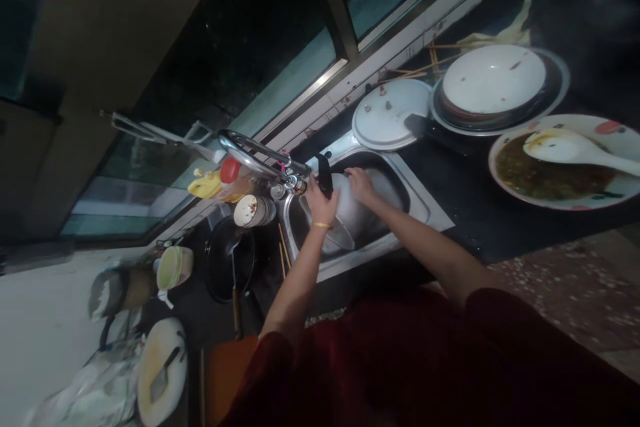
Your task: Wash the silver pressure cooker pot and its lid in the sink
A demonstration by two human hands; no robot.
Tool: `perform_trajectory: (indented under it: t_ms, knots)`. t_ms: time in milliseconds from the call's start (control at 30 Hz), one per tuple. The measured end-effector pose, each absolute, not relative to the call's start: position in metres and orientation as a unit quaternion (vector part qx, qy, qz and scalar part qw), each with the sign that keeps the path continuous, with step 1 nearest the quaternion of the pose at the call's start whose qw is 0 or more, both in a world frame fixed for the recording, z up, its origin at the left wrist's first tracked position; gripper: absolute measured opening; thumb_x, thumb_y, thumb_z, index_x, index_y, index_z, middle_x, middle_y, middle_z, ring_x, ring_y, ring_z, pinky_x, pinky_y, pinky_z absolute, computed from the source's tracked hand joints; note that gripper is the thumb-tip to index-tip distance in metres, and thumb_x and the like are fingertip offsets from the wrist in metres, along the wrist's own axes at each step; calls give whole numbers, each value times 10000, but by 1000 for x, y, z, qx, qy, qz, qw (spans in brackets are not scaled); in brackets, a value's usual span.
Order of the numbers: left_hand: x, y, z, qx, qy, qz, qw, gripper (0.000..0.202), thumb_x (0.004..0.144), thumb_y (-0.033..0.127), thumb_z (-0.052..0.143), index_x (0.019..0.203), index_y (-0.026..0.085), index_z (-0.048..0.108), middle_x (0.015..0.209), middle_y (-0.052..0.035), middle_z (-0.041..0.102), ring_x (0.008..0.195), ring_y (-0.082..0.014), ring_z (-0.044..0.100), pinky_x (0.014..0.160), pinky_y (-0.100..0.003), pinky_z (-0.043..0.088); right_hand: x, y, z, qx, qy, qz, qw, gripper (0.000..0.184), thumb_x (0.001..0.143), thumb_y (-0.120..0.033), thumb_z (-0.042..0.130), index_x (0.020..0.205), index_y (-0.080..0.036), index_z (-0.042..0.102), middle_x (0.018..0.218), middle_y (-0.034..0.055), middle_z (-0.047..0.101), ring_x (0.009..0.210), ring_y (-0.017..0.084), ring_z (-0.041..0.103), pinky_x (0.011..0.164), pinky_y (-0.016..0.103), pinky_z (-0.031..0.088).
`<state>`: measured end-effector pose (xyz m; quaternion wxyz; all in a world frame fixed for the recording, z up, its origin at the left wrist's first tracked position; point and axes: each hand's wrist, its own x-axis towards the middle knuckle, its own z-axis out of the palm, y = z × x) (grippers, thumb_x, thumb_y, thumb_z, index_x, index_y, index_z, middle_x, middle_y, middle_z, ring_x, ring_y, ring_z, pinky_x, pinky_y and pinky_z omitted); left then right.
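In the sink (425, 203) a silvery metal pot (345, 213) lies tilted, its black handle (324, 175) pointing up toward the faucet. My left hand (323, 203) is closed round the pot beside that handle, with a yellow band on the wrist. Across from it, my right hand (361, 185) grips the pot's far side with curved fingers; some fingertips are hard to make out. The curved chrome faucet (260, 159) stands just left of the pot. Right behind the sink rests a round metal lid (387, 113) with small knobs and a black handle.
Stacked plates (495, 77) and a bowl of brown broth (555, 173) with a white spoon (575, 147) stand on the right. Left of the sink are stacked bowls (253, 211), a black wok (220, 260) with a spatula, and a white cutting board (173, 380) under a cleaver (160, 383).
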<state>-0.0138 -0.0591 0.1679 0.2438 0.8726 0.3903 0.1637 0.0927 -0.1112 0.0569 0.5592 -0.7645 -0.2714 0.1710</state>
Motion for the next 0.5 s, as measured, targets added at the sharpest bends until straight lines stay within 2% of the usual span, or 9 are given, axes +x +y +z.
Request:
perform_trajectory:
  t_ms: [100,167,200,267,367,500]
  knots:
    - [-37,-97,144,858,425,164,239,945,752,413,657,1485,105,145,1571,-227,111,1469,-322,60,1168,-484,161,86,-125,47,-783,-185,190,562,419,845,-159,362,1157,-96,635,1158,166,625,1092,252,538,1001,395,396]
    - [-49,-124,126,832,457,160,268,989,750,389,664,1501,108,84,1584,-212,40,1471,-318,14,1175,-462,172,84,-137,40,-798,-148,217,542,435,833,-161,354,1155,-68,632,1150,185,631,1089,263,551,999,408,399]
    - [-53,-136,118,818,472,155,288,986,755,370,662,1504,108,77,1584,-207,58,1471,-312,36,1175,-444,188,85,-143,37,-803,-138,228,533,440,828,-160,350,1150,-60,633,1142,188,637,1088,263,558,1000,409,399]
    - [-56,-150,105,792,491,133,338,874,800,329,613,1497,109,134,1550,-204,228,1449,-291,196,1154,-413,257,88,-156,30,-809,-125,247,519,442,822,-161,348,1142,-58,636,1125,183,650,1091,256,569,1007,400,396]
    - [-49,-149,102,791,462,73,395,541,883,246,464,1401,116,373,1314,-176,567,1248,-252,522,1054,-389,396,93,-173,21,-803,-105,279,516,431,846,-207,356,1157,-79,625,1126,157,656,1107,237,568,1009,378,395]
    - [-29,-123,127,856,398,-21,329,351,859,160,458,1181,97,581,1098,-178,672,1083,-273,619,956,-383,453,85,-190,17,-770,-140,300,546,525,930,-392,282,1164,-54,607,1061,167,662,1094,223,571,972,350,415]
